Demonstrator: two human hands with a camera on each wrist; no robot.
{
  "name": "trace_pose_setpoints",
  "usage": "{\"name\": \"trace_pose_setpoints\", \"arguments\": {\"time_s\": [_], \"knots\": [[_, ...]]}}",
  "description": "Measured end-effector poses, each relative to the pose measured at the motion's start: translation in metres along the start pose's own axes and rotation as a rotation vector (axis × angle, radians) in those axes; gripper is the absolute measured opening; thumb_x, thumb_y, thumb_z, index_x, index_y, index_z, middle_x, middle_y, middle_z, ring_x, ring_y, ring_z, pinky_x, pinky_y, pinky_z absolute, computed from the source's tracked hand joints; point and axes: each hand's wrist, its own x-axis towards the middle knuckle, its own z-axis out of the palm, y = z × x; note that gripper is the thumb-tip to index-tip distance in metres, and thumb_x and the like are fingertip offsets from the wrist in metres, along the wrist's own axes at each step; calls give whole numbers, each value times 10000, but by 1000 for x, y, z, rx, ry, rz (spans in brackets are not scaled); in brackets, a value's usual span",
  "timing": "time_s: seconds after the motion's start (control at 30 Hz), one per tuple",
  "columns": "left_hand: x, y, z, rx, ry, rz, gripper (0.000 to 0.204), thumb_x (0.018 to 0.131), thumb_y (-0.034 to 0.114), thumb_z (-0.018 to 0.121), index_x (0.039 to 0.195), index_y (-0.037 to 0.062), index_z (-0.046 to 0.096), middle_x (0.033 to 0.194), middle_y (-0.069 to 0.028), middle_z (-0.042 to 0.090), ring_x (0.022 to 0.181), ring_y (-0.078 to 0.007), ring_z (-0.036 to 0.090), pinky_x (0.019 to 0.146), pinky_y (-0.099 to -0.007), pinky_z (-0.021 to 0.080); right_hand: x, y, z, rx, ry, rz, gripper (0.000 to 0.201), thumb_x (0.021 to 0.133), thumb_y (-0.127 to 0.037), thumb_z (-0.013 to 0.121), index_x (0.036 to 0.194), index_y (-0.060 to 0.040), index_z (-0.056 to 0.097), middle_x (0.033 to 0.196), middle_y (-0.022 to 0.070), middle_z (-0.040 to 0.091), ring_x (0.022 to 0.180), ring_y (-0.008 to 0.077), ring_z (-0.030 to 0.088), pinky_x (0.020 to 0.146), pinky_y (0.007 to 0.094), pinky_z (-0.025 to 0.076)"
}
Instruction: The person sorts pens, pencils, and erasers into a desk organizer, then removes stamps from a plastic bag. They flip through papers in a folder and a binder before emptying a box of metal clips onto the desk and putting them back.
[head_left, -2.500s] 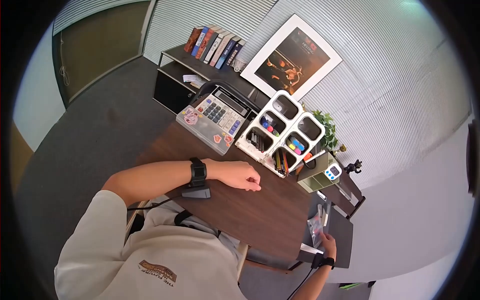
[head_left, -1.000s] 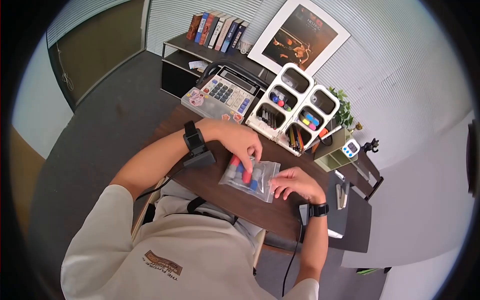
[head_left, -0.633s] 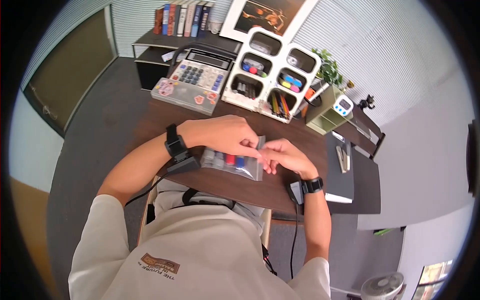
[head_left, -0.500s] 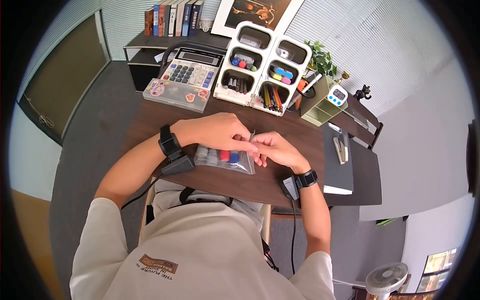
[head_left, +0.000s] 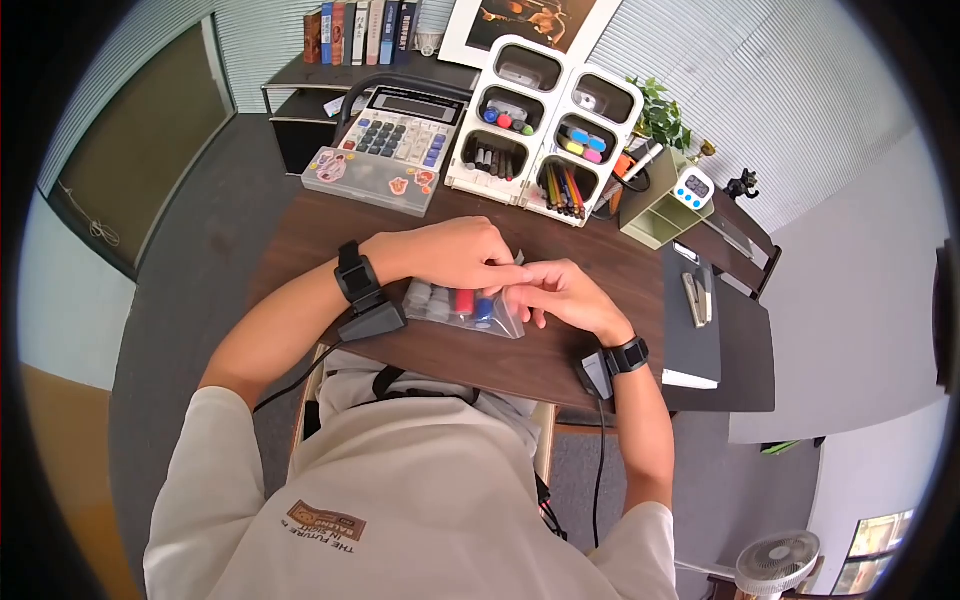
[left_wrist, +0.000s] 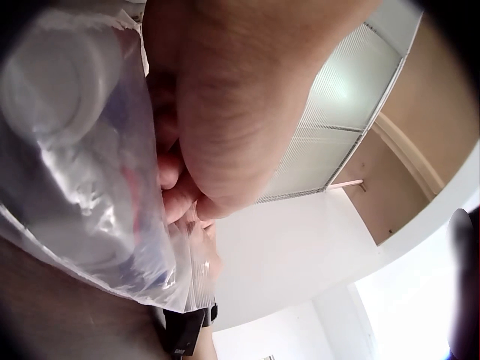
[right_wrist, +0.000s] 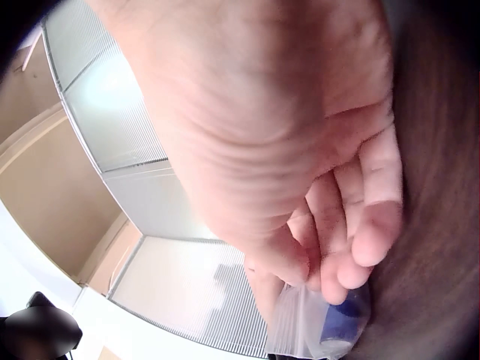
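Observation:
A clear zip bag (head_left: 509, 323) sits on the dark brown desk in front of the person, below both hands. Inside it are small round pieces in red, blue and pale grey; a white round end (left_wrist: 56, 90) shows large in the left wrist view. My left hand (head_left: 457, 253) reaches over the bag's far side, thumb and curled fingers pinching its zip edge. From the right, my right hand (head_left: 573, 297) pinches the same edge, fingertips right beside the left ones. In the right wrist view the bag's corner, with a blue piece (right_wrist: 343, 321), sticks out below the right fingertips.
Behind the hands stand a calculator (head_left: 398, 137), a stickered clear case (head_left: 368, 181) and a white organizer (head_left: 532, 190) of pens and markers. A green box (head_left: 655, 217) with a timer is at the right. Further right, a stapler (head_left: 694, 300) lies on a dark folder (head_left: 690, 345).
The right hand has brought the zip bag from the right side of the desk to the front middle. The left hand, earlier resting alone, has joined it at the zip edge.

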Motion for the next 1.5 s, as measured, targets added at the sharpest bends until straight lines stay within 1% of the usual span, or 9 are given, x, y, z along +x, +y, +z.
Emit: {"name": "trace_pose_setpoints", "arguments": {"time_s": [0.27, 0.37, 0.5, 0.53, 0.67, 0.8, 1.2, 1.27, 1.5], "knots": [[-2, 5, -1, 10, -4, -8, 459, 1050, 305, 593, 738, 6, 748, 648, -84, 712, 542, -197, 638, 578, -337, 500, 1, 0, -2, -49, 3, 72, 222, 1035, -138, 613, 1174, -56, 765, 851, -21, 704, 711, 30, 602, 545, 194, 442], [-2, 6, -1, 18, -10, -25, 450, 1044, 304, 597, 749, 2, 752, 655, -95, 716, 544, -197, 641, 587, -337, 508, 2, 5, -3, -57, 15, 63, 207, 1031, -136, 614, 1142, -50, 767, 826, -24, 693, 694, 26, 580, 527, 192, 417], [-2, 9, -2, -24, -1, -26, 453, 1048, 303, 597, 749, 0, 750, 644, -97, 707, 534, -191, 632, 571, -335, 494, 5, 14, -2, -9, 62, 9, 178, 1022, -146, 626, 1056, -39, 765, 810, -22, 680, 700, 30, 563, 577, 200, 422], [-1, 8, -3, -16, -7, -49, 461, 1050, 305, 596, 738, -2, 741, 634, -93, 698, 524, -187, 615, 562, -332, 482, 6, 14, -2, 39, 67, -40, 173, 1018, -149, 631, 1030, -36, 762, 805, -21, 676, 705, 33, 561, 597, 206, 427], [-1, 8, -5, 10, 8, -100, 499, 1060, 316, 589, 695, -7, 701, 598, -82, 656, 492, -177, 546, 536, -331, 435, 2, 8, -1, 26, 148, -14, 172, 1014, -153, 638, 1016, -32, 761, 796, -25, 665, 711, 39, 559, 628, 217, 436], [-2, 8, -5, 0, 24, -67, 497, 1057, 304, 586, 685, -12, 677, 589, -89, 634, 484, -178, 509, 537, -340, 420, 2, 9, 0, 40, 190, -44, 173, 1017, -160, 641, 999, -33, 758, 788, -28, 655, 706, 40, 553, 625, 217, 436], [-1, 3, -2, -91, 16, -51, 273, 912, 141, 621, 693, -21, 638, 611, -66, 629, 538, -128, 504, 559, -322, 410, 7, 19, 0, 21, 153, -102, 173, 1008, -151, 652, 964, -16, 749, 797, -35, 646, 732, 39, 536, 655, 226, 430], [-1, 5, -1, -79, 43, -88, 232, 860, 124, 648, 688, -27, 614, 596, -71, 591, 534, -132, 467, 549, -324, 393, 7, 20, 0, -1, 148, -109, 168, 1004, -144, 652, 963, -13, 749, 801, -36, 646, 735, 40, 533, 665, 227, 432], [-1, 0, -2, 20, 22, -43, 244, 817, 124, 700, 676, -38, 583, 573, -108, 509, 528, -142, 416, 539, -334, 369, 9, 18, 2, -127, 149, -140, 149, 996, -113, 645, 924, -5, 718, 835, -27, 667, 776, 31, 543, 699, 236, 442]]}}
